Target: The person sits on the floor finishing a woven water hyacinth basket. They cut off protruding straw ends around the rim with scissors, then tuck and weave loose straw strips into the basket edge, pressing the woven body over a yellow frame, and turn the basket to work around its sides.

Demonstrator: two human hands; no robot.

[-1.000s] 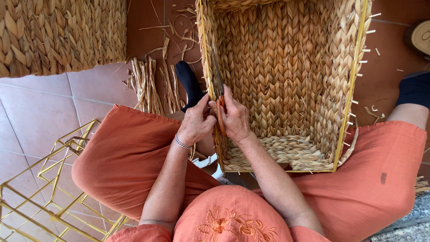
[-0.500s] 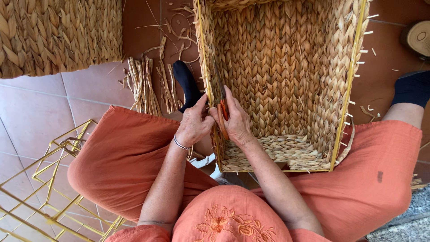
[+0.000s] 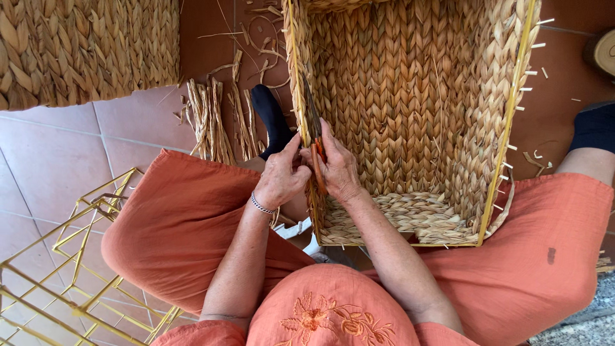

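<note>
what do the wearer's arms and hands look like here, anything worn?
Both arms are bare from just below the short orange sleeves to the fingertips. The left hand has a thin silver chain bracelet at the wrist. The right hand shows no bracelet or watch. No gloves; rings can't be made out. The sleeves match the orange top, which has embroidered flowers.

Terracotta floor tiles (image 3: 57,160) lie in soft daylight. A yellow wire frame (image 3: 70,269) stands on them, straw scraps (image 3: 214,122) beyond it.
</note>
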